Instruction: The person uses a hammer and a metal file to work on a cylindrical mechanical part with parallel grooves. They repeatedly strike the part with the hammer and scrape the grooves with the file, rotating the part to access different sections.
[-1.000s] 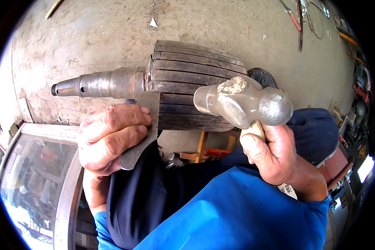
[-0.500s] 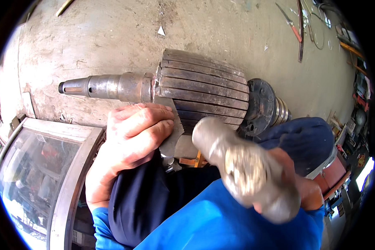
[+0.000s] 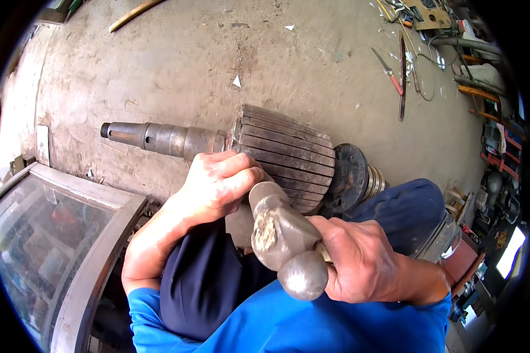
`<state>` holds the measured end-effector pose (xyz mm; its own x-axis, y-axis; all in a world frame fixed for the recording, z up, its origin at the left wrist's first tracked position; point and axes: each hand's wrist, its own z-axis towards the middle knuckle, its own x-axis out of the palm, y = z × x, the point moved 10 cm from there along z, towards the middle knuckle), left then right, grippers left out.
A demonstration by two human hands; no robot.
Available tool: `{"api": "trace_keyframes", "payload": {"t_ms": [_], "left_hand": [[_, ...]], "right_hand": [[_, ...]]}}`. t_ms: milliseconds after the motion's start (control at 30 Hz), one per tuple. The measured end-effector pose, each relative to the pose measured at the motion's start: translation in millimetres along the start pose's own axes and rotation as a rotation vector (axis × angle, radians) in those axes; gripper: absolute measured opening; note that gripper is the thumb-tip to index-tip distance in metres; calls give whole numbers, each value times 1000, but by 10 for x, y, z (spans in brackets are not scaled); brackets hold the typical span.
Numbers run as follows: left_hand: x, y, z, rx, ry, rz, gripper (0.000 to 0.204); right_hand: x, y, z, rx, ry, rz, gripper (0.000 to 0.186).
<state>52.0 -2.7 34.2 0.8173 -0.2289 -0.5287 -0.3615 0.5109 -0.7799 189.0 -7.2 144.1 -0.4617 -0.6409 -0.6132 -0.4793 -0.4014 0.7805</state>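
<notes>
Across the floor ahead of me lies a motor rotor, its slotted cylinder dark and grooved lengthwise. A stepped steel shaft reaches out to the left, and a black round flange sits at the right end. My left hand is closed at the cylinder's near left edge, pinching a thin toothed metal plate that the fingers and hammer now mostly hide. My right hand grips a ball-peen hammer, its worn steel head close to my left fingers. The hammer's handle is mostly hidden.
A framed glass panel stands at the left. My bent knee is just right of the flange. A red-handled knife and a dark bar lie on the floor, with tools and clutter along the right side.
The hammer has swung left and down toward my left hand. The view has shifted, so the rotor sits lower in it. My left hand stays closed at the cylinder's edge.
</notes>
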Motion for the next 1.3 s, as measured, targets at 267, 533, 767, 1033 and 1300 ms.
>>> {"api": "trace_keyframes", "payload": {"t_ms": [267,533,767,1033,1300], "left_hand": [[48,114,-8,-18,36,11,38],[108,111,1,-24,46,-11,39],[125,141,104,-62,95,-55,38],[-82,372,22,-219,-36,-134,19],[-345,89,-155,-61,-104,-140,22]], "right_hand": [[-66,-87,24,39,-45,18,52],[-71,-207,-57,21,-85,108,47],[-109,-324,-72,31,-104,162,41],[-78,-780,-237,304,-63,415,31],[233,-1076,-354,317,-77,514,35]]}}
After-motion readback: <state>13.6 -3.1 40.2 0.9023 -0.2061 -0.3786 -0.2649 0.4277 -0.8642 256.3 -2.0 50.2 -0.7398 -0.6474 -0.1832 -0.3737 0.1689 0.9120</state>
